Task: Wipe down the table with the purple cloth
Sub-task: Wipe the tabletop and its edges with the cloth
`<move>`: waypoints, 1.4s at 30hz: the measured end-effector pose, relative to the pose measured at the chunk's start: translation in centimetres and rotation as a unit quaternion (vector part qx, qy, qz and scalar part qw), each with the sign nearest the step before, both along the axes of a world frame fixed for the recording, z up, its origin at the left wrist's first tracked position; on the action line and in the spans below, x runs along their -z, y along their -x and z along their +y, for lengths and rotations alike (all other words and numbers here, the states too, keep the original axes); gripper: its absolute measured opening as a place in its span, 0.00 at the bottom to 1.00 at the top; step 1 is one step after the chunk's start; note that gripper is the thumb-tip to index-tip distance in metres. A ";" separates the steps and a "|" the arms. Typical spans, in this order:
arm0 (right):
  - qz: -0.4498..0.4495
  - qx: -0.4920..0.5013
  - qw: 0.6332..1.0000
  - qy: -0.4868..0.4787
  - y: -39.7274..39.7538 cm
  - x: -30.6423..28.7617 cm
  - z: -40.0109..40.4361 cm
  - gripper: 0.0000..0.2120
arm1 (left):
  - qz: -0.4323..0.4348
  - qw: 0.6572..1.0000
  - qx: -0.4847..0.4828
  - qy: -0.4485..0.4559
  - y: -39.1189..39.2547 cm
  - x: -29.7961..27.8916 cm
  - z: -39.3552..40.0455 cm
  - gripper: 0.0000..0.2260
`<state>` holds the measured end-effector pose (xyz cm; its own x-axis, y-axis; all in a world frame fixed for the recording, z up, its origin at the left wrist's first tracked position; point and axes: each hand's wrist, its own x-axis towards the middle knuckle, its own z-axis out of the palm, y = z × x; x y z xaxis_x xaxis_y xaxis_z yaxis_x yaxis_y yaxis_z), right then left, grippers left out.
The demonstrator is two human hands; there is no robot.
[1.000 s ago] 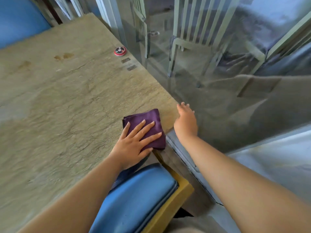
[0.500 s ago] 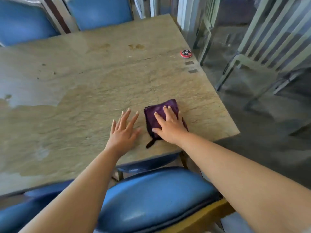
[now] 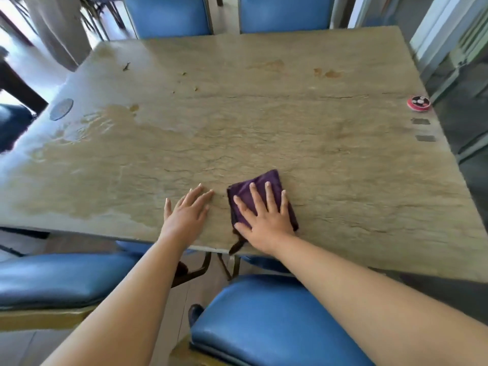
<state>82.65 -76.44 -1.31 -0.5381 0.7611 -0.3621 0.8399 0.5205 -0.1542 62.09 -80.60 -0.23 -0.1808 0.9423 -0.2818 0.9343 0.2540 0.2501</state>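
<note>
The purple cloth [image 3: 264, 177] lies folded on the beige stone table [image 3: 264, 114], close to the near edge, with a dark tag hanging over that edge. My right hand [image 3: 264, 220] presses flat on the cloth with its fingers spread. My left hand [image 3: 186, 215] rests flat on the bare tabletop just left of the cloth, apart from it, holding nothing. Brown stains [image 3: 327, 73] mark the far right of the table. A wet patch [image 3: 92, 128] spreads over the left side. Small crumbs [image 3: 126, 66] lie at the far left.
A red round disc [image 3: 418, 103] sits by the right edge, with two grey stickers below it. A grey round inset [image 3: 61, 109] is near the left edge. Blue chairs stand under the near edge [image 3: 264, 320] [image 3: 60, 276] and at the far side [image 3: 169, 14].
A second ago my left hand lay on the cloth at the table's corner. My right hand has taken over the cloth, my left hand rests beside it, and my view has swung left.
</note>
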 end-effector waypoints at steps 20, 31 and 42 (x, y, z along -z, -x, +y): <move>0.014 0.093 0.995 -0.034 27.6 0.5 -2.8 0.30 | 0.045 0.990 -0.021 0.131 29.0 -0.2 2.7 0.28; 0.026 -0.018 0.997 -0.066 19.8 0.9 -4.3 0.30 | 0.005 0.990 -0.010 0.143 30.6 0.8 2.2 0.25; 0.042 -0.218 0.973 0.055 35.6 -0.2 -6.3 0.24 | -0.080 0.975 0.075 0.195 34.1 -1.3 3.1 0.30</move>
